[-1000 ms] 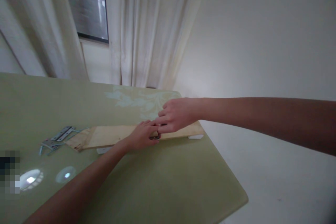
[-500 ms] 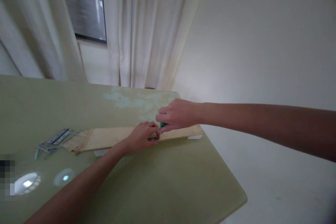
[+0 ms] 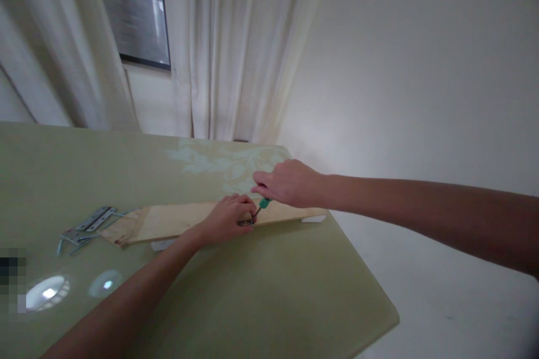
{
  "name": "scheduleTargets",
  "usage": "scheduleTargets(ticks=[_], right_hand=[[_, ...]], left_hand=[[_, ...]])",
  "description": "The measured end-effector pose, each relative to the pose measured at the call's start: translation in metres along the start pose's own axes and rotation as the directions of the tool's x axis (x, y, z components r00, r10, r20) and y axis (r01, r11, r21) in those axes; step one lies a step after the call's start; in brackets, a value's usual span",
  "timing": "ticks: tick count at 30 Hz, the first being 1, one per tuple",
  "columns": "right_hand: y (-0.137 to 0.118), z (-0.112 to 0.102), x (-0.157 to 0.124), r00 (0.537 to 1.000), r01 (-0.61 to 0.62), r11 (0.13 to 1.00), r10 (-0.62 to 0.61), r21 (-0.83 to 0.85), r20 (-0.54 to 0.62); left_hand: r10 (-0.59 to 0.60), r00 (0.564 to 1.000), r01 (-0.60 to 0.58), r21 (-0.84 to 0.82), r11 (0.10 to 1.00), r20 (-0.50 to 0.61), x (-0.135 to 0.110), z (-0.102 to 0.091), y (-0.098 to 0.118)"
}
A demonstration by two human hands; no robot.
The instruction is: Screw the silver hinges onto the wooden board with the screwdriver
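A long pale wooden board (image 3: 166, 221) lies across the table. My left hand (image 3: 227, 220) rests on it, fingers curled around a small metal piece (image 3: 245, 222) at the board's near edge; most of that piece is hidden. Closed around the handle of a green screwdriver (image 3: 265, 202), my right hand (image 3: 291, 182) is just above and to the right of the left. The screwdriver slants down, and its shaft reaches the fingertips of my left hand. Whether the tip touches a screw cannot be made out.
Metal hinges (image 3: 96, 219) and thin metal rods (image 3: 80, 245) lie beyond the board's left end, by a smaller piece of wood (image 3: 120, 230). White blocks (image 3: 314, 219) show under the board. The green table's (image 3: 269, 291) edge runs along the right, near a white wall.
My right hand has shifted slightly up and to the right, and its wrist has turned. More of the green screwdriver and its shaft now shows. My left hand stays in place.
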State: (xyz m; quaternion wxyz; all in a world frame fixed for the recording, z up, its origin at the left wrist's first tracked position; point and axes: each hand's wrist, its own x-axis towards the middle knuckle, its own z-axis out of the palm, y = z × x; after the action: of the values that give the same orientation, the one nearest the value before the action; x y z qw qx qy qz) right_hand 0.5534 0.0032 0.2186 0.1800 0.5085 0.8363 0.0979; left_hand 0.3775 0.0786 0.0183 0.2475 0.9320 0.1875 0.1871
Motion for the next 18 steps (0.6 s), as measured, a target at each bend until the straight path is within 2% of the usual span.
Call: scheduleTargets(ticks=[2,3,5,7,8,9,11,13,15,18], right_hand=[[0.0,0.005,-0.004,0.998,-0.061,0.995,0.062,0.082,-0.007],[0.001,0.007,-0.006,0.999,-0.023,0.987,0.026,0.157,-0.019],[0.004,0.008,-0.009,0.99,0.135,0.942,-0.113,0.306,-0.087],[0.005,0.01,-0.01,0.961,0.261,0.891,-0.204,0.371,-0.187],[0.004,0.011,-0.01,0.955,0.275,0.891,-0.207,0.362,-0.214],[0.001,0.012,-0.01,0.959,0.246,0.911,-0.178,0.333,-0.22],[-0.006,0.014,-0.008,0.98,0.108,0.966,-0.063,0.237,-0.191],[-0.012,0.015,-0.008,0.986,0.008,0.985,0.022,0.174,-0.167],[-0.014,0.017,-0.009,0.979,0.023,0.978,0.02,0.206,-0.205],[-0.009,0.023,-0.006,0.957,0.149,0.929,-0.05,0.338,-0.286]], left_hand=[[-0.006,1.0,0.006,-0.001,1.0,0.002,0.0,0.0,0.001],[-0.008,1.0,0.008,0.001,1.0,0.003,0.0,0.0,0.001],[-0.014,1.0,0.014,0.007,1.0,0.002,0.0,0.0,0.0],[-0.018,1.0,0.018,0.021,1.0,0.002,0.0,0.001,-0.001],[-0.017,1.0,0.017,0.031,0.999,0.002,0.001,0.002,-0.001],[-0.017,1.0,0.017,0.04,0.999,-0.001,0.001,0.003,-0.002],[-0.015,1.0,0.015,0.047,0.999,-0.011,0.001,0.004,-0.003],[-0.013,1.0,0.014,0.043,0.999,-0.022,0.001,0.005,-0.005],[-0.008,1.0,0.009,0.048,0.999,-0.024,0.001,0.005,-0.005],[-0.001,1.0,0.001,0.061,0.998,-0.001,0.0,0.003,-0.004]])
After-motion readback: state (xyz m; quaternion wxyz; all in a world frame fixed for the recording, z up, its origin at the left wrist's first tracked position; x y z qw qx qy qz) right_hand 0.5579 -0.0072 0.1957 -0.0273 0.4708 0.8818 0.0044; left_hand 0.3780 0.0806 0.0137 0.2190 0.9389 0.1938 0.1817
